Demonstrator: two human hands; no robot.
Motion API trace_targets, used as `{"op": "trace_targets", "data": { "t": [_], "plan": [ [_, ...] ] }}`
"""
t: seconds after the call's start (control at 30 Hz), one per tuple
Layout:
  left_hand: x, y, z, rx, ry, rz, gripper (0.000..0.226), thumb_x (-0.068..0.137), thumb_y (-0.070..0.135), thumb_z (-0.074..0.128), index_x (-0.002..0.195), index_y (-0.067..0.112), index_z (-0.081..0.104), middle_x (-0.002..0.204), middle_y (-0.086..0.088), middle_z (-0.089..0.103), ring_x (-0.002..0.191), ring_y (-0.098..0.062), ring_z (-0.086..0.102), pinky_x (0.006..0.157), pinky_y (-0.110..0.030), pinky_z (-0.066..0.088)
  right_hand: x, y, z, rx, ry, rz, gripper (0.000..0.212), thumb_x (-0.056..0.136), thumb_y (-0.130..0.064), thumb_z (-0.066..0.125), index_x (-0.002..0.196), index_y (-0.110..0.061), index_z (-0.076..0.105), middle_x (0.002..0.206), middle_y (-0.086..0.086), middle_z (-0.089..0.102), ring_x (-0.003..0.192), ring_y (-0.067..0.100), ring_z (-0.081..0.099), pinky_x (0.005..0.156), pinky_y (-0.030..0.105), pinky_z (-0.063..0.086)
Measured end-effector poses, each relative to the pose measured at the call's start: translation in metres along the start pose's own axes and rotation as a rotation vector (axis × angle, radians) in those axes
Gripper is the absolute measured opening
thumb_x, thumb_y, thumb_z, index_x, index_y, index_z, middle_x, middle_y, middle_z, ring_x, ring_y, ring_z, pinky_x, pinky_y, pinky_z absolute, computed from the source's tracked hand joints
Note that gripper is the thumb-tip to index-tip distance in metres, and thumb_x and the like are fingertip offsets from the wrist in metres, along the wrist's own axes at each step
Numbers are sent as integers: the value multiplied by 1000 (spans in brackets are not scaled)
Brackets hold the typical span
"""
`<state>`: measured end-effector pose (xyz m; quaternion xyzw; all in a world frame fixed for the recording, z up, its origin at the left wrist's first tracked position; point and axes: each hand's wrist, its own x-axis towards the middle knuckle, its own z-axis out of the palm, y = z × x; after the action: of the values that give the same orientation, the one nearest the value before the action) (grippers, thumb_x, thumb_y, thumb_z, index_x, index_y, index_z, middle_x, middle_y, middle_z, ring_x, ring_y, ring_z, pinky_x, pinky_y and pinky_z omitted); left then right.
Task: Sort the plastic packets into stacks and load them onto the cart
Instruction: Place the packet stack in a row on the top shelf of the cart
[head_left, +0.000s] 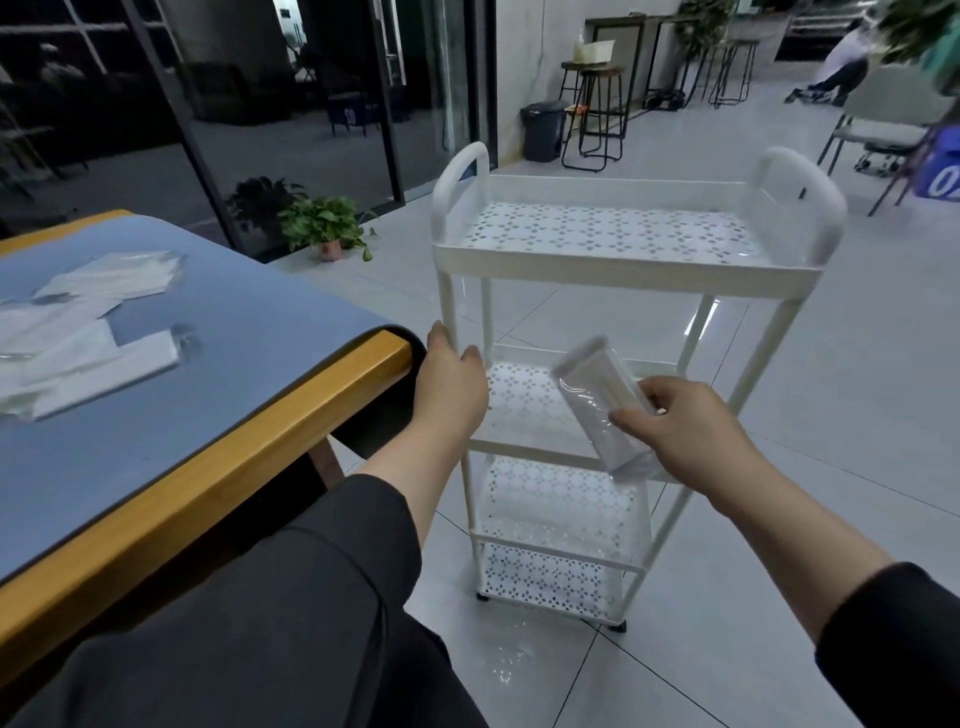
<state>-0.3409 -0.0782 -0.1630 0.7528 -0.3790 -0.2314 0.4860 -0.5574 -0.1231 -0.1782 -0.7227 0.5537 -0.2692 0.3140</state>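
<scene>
Dark sleeves fill the bottom of the view; both forearms reach out from them toward the cart (623, 270).

Right hand (691, 426): thumb and fingers pinch a small stack of plastic packets (597, 400), held tilted in the air in front of the second shelf (524, 410), just above its rim. Not yet set down. I cannot tell how many packets are in the stack.

Left hand (452, 384): at the near-left upright (448, 306) of the cart, thumb and fingertips at the post. Looks like a steadying touch, but I cannot tell whether the fingers wrap it or only rest against it.

Cart: white, perforated shelves, all tiers appear bare from here. It stands on the tiled floor just beside the table corner (395, 338).

Table (234, 332): blue top, wooden edge. More loose packets (88, 332) lie scattered on its left part, well apart from the cart, unsorted by the look of it.

Judgement: loading step in hand, first stack going in; task is early.

Next move calls for levelling the stack, passing it between the uprights onto the second shelf, and releasing it flat so the slippery film does not slide apart. Then back to the table for the remainder.
</scene>
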Motion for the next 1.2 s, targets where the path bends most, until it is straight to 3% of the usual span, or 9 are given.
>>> {"op": "trace_targets", "data": {
  "t": [0.13, 0.27, 0.43, 0.6, 0.7, 0.77, 0.83, 1.03, 1.2],
  "plan": [
    [-5, -7, 6, -45, -50, 22, 13, 108, 25, 43, 113, 19, 53, 93, -1, 61, 80, -17, 58, 63, -28, 46, 10, 8, 6, 8, 5, 64, 29, 83, -30, 72, 86, -2, 65, 82, 21, 62, 63, 26, 50, 59, 33, 33],
    [-30, -21, 21, -37, -108, 65, 10, 108, 31, 43, 113, 30, 53, 102, -7, 67, 92, -21, 64, 69, -27, 48, 12, 17, 8, -5, 5, 98, 34, 84, -29, 71, 86, 3, 60, 71, 12, 49, 60, 21, 41, 58, 33, 28],
    [-52, -36, 31, -68, -132, 54, 13, 108, 32, 45, 115, 32, 56, 100, -3, 69, 99, -23, 65, 74, -31, 51, -3, 20, 7, -48, -38, 92, 24, 87, -30, 69, 85, -7, 63, 86, 18, 65, 62, 21, 50, 56, 33, 35],
    [-64, -39, 25, -75, -172, 66, 12, 106, 32, 50, 115, 32, 59, 103, -8, 69, 101, -27, 65, 86, -41, 55, -39, -3, -17, -16, -62, 18, 9, 88, -30, 71, 88, -21, 69, 80, -3, 67, 73, 20, 64, 64, 39, 50],
    [-77, -37, 17, -78, -190, 70, 23, 105, 30, 53, 128, 35, 55, 108, 9, 67, 102, -8, 65, 77, -21, 54, -72, -19, -44, -53, -118, -51, 7, 88, -33, 72, 83, -29, 67, 66, -15, 62, 58, 3, 55, 56, 32, 42],
    [-91, -34, 3, -192, -95, 114, 21, 104, 28, 52, 120, 40, 57, 112, 19, 65, 106, 1, 62, 78, -12, 50, -101, -28, -67, -25, -205, -102, 5, 85, -37, 74, 88, -35, 71, 67, -13, 64, 59, 7, 57, 61, 37, 46],
    [-104, -22, -14, -279, 79, 242, 16, 103, 35, 47, 109, 43, 60, 107, 19, 67, 107, -2, 63, 86, -17, 50, -131, -51, -94, 50, -262, -186, 31, 76, -50, 78, 103, -38, 72, 78, -5, 72, 74, 22, 68, 72, 47, 54],
    [-74, 74, -56, -280, 241, 437, 26, 107, 41, 41, 125, 33, 57, 121, 15, 63, 114, -2, 58, 92, -22, 48, -88, -130, -163, 40, 138, -365, 27, 77, -46, 81, 100, -34, 73, 80, -8, 76, 73, 18, 74, 68, 44, 60],
    [-28, 127, -73, -113, 126, 478, 37, 110, 29, 35, 139, 21, 56, 131, 8, 60, 123, -10, 53, 104, -28, 43, 14, -175, -139, -288, 116, -238, 21, 88, -31, 71, 97, -12, 69, 83, 8, 68, 70, 25, 64, 56, 34, 52]
  ]
}}
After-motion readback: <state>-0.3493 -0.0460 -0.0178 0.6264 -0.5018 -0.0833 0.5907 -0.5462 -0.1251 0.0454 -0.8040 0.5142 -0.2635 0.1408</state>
